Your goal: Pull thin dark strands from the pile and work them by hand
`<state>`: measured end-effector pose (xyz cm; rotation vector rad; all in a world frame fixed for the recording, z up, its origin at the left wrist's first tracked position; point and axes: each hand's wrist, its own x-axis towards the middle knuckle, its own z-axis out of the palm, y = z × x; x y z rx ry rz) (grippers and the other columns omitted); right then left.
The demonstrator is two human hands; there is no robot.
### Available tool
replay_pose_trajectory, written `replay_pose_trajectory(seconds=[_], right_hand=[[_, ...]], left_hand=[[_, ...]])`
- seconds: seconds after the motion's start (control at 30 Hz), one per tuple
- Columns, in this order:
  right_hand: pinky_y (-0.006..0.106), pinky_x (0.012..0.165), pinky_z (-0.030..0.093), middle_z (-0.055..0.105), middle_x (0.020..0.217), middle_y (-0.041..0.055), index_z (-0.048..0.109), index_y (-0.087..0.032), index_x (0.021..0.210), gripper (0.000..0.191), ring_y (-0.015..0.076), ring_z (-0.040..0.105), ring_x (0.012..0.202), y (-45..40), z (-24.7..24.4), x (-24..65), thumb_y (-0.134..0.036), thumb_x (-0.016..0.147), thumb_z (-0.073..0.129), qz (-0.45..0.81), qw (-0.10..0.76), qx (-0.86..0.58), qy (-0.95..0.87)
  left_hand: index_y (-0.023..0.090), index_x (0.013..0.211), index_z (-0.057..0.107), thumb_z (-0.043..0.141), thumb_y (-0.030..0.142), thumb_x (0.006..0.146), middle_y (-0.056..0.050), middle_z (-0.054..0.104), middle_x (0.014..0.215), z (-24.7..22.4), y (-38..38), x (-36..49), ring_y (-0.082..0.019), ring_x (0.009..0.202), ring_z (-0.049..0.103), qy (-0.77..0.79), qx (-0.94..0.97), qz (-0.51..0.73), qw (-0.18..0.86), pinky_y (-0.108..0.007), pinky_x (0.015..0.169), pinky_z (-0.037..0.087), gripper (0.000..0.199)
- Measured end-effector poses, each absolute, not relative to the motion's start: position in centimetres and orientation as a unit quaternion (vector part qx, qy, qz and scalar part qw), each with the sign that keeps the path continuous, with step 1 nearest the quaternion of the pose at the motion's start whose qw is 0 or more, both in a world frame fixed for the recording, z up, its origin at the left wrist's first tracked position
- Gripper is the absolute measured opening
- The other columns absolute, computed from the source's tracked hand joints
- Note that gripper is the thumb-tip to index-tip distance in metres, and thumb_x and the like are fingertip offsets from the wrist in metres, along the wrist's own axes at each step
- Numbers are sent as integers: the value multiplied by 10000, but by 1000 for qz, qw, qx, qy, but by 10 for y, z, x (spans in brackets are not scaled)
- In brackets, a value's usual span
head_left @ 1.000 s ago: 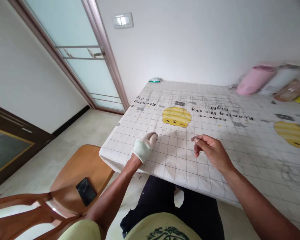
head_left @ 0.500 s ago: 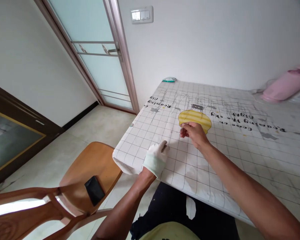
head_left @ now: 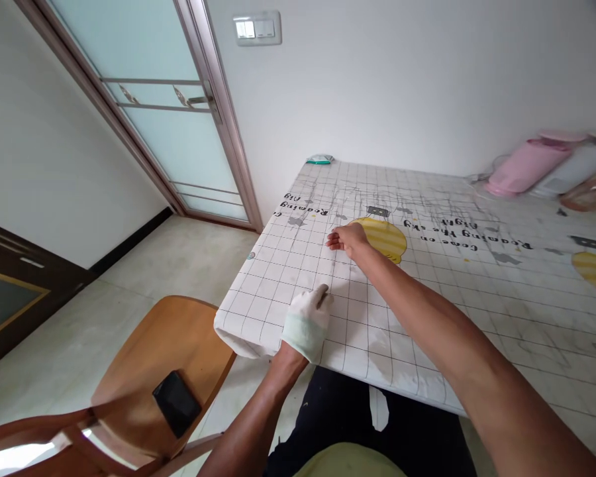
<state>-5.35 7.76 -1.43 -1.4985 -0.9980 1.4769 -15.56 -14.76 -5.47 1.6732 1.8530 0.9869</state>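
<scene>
A white checked cloth (head_left: 258, 298) with dark lettering and yellow balloon prints (head_left: 385, 240) covers the table. My left hand (head_left: 308, 321) wears a white glove with a pale green cuff and rests near the front edge; its fingers are curled, and whatever they may hold is hidden. Farther back, beside the yellow balloon, my bare right hand (head_left: 346, 240) is over the cloth with its fingers bent and slightly apart. Nothing shows between them.
A wooden chair (head_left: 134, 351) stands at the left with a black phone (head_left: 177, 403) on its seat. A green and white packet (head_left: 320, 159) lies at the far corner. Pink container (head_left: 529, 165) and other containers are at the back right.
My right hand has moved left and slightly away from me over the cloth. My left hand has barely moved. The view has turned right, showing more containers.
</scene>
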Motion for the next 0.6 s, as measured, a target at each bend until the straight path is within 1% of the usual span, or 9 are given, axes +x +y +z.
replay_pose_trajectory(seconds=[0.17, 0.27, 0.33, 0.4, 0.5, 0.6], right_hand=[[273, 456, 567, 665, 587, 36, 565, -153, 1035, 78, 191, 679, 481, 76, -20, -59, -109, 1034, 630, 591, 367, -597, -399], [298, 451, 587, 680, 586, 49, 548, -151, 1082, 32, 206, 683, 471, 66, -19, -58, -175, 1089, 569, 590, 349, -599, -414], [303, 444, 587, 690, 587, 56, 542, -156, 1089, 54, 208, 684, 466, 57, -16, -57, -202, 1115, 529, 586, 339, -597, -430], [303, 427, 572, 705, 602, 63, 543, -165, 1075, 74, 209, 681, 455, 46, -13, -54, -223, 1119, 536, 582, 328, -593, -450], [285, 387, 519, 741, 666, 82, 560, -178, 1014, 113, 205, 683, 447, 30, -10, -47, -246, 1093, 601, 573, 315, -578, -488], [261, 371, 471, 758, 707, 82, 595, -181, 923, 145, 183, 676, 441, 8, -11, -29, -225, 1051, 647, 551, 310, -563, -531]], left_hand=[[303, 1165, 820, 549, 315, 1042, -83, 815, 1098, -46, -146, -155, -294, 1116, 725, 676, 605, 345, 239, -419, 1002, 544, 298], [297, 1169, 823, 556, 305, 1037, -86, 820, 1114, -45, -144, -155, -294, 1111, 733, 675, 599, 351, 251, -414, 999, 554, 298], [295, 1187, 823, 566, 303, 1035, -85, 821, 1139, -48, -144, -155, -295, 1119, 737, 673, 597, 357, 252, -414, 1012, 557, 299], [304, 1210, 820, 581, 296, 1028, -78, 821, 1177, -52, -144, -156, -297, 1141, 737, 675, 592, 366, 246, -417, 1034, 558, 300], [322, 1246, 813, 594, 306, 1027, -55, 814, 1252, -56, -143, -158, -293, 1203, 729, 685, 581, 373, 234, -413, 1079, 558, 310], [313, 1252, 815, 592, 318, 1027, -29, 812, 1280, -54, -142, -158, -264, 1241, 730, 701, 571, 358, 231, -369, 1113, 551, 317]])
